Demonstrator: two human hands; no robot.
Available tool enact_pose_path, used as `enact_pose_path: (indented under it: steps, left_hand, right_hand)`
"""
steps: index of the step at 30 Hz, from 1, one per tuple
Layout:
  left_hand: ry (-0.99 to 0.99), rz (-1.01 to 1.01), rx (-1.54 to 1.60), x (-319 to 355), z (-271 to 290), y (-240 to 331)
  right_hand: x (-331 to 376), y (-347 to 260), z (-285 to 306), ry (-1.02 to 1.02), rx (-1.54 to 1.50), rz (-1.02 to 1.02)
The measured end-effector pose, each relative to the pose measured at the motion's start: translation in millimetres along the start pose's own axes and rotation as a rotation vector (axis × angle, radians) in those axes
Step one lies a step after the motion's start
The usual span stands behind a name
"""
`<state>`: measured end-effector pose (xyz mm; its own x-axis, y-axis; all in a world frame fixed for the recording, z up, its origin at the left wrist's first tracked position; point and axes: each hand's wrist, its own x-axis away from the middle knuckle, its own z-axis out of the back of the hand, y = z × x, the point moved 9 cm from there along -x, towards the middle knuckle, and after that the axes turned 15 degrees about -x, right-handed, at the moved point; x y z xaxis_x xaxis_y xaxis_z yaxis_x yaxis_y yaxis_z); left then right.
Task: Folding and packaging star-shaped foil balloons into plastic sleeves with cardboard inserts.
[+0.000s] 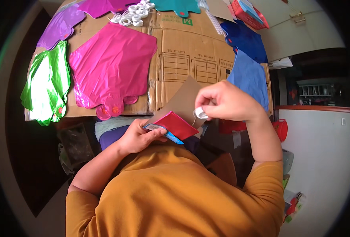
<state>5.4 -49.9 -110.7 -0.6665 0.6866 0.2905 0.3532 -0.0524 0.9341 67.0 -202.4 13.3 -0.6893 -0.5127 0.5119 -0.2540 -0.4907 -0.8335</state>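
My left hand (139,136) holds a flat red packet (177,125) with a blue edge, close to my body. Its thumb presses on the blue strip, and the fingers are partly hidden behind. Up and to the right of the packet, my right hand (226,100) pinches a small white roll of ribbon (201,113), with a loose end hanging from it. The roll is apart from the packet. Behind the packet a plain brown sheet (179,98) slants up over the table edge; whether my left hand grips it too, I cannot tell.
On the cardboard-covered table (171,87) lie flat foil balloons: pink (111,63), green (48,83), purple (62,25), teal (179,6) and blue (250,75). White ribbon rolls (133,14) are heaped at the far side. A red box (250,15) stands far right.
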Motion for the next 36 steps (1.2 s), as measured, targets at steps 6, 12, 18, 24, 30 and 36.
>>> enact_pose_path:
  steps: [6,12,18,24,30,36]
  left_hand:
    - [0.001,-0.020,-0.002,2.4,-1.1,-0.9]
    - [0.028,0.007,0.029,5.3,-2.5,-6.5]
    - [0.129,0.057,0.110,9.6,-2.5,-13.8]
    - [0.262,0.018,0.086,7.1,2.8,-6.1]
    - [0.368,0.138,0.133,9.1,4.1,-24.6]
    - [0.302,0.170,0.527,6.2,-5.3,-28.5]
  right_hand:
    - [-22.0,16.4,-27.9,0.119,-0.013,0.162]
    - [-29.6,47.5,-56.4,-0.061,-0.559,-0.003]
    - [-33.7,45.5,-62.1,-0.184,-0.553,-0.079]
    - [-37.1,33.0,-43.5,0.048,-0.121,0.021]
    - [-59.7,55.5,-46.5,-0.031,-0.362,-0.009]
    - [-58.0,41.7,-44.5,0.016,-0.239,0.017]
